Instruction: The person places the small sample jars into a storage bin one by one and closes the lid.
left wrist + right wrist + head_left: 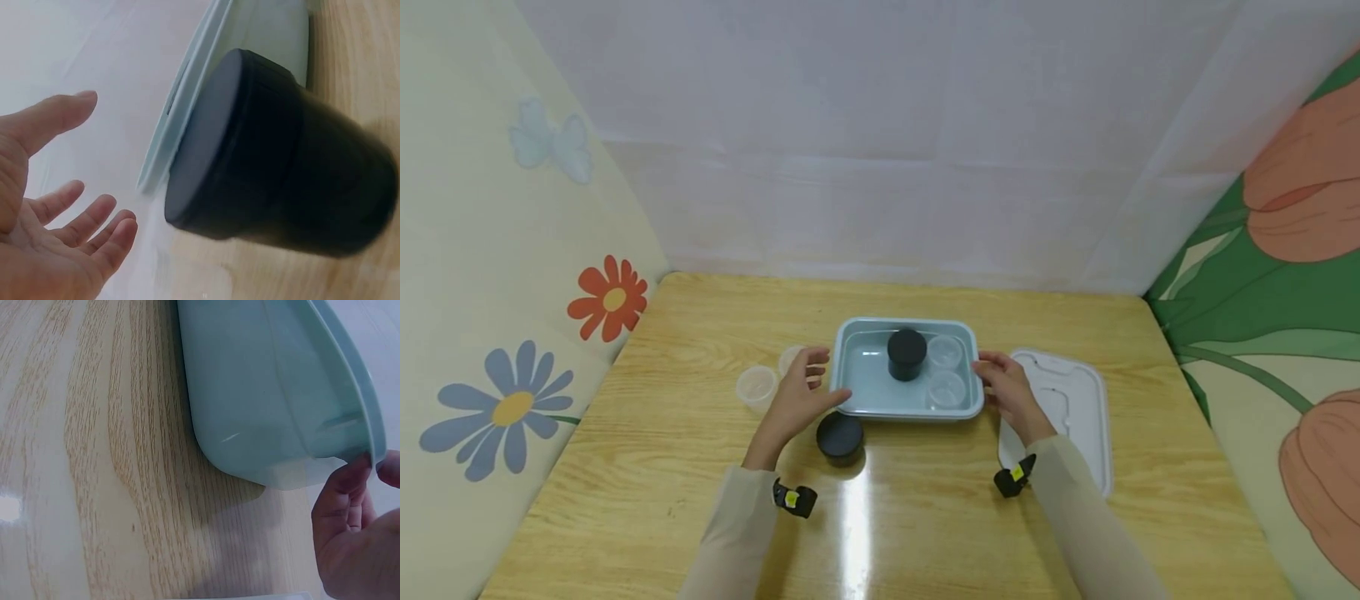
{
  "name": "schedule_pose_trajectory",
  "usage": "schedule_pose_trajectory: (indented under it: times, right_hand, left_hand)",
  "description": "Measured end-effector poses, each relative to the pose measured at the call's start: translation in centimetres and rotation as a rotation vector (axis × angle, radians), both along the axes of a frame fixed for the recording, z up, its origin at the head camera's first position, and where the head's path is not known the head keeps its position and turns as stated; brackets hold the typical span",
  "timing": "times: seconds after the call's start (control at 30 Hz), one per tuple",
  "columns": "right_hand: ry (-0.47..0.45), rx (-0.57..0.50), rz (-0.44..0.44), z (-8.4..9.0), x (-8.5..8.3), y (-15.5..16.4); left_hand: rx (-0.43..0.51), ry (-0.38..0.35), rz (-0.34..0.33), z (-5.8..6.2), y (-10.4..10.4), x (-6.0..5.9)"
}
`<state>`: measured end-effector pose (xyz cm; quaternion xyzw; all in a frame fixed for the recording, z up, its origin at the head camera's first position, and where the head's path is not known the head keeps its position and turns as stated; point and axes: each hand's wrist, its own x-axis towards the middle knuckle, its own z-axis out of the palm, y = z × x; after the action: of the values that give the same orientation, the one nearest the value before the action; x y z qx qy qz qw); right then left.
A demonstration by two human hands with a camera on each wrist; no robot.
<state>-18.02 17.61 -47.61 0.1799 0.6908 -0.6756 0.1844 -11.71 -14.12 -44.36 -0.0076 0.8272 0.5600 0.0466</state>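
A pale blue rectangular plastic box stands without its lid at the middle of the table. Inside it are a black lidded jar and, towards its right end, two clear round cups, one nearer and one farther. My right hand pinches the box's right rim between thumb and fingers, as the right wrist view shows. At the left end, my left hand is spread beside the box, its palm empty in the left wrist view. A second black jar stands upright by the box's near left corner.
Clear cups stand to the left, one partly hidden behind my left hand. On the right a white lid lies flat, partly under my right forearm. The wooden table meets a white cloth backdrop at the back.
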Motion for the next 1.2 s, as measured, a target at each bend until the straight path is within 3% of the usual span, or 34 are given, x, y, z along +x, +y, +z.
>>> schedule_pose_trajectory:
  times: [0.23, 0.73, 1.2]
  right_hand:
    - [-0.013, 0.018, -0.007, 0.1, 0.0, 0.0]
    - [0.006, 0.030, -0.003, 0.2, 0.1, -0.2]
    - [-0.007, 0.040, 0.000, 0.3, 0.2, -0.1]
  left_hand:
    - [0.045, 0.010, -0.025, -0.3, -0.8, 1.3]
    - [0.028, 0.004, -0.066, -1.2, -1.5, 4.0]
    - [-0.002, 0.030, -0.027, -3.5, -0.8, 6.0]
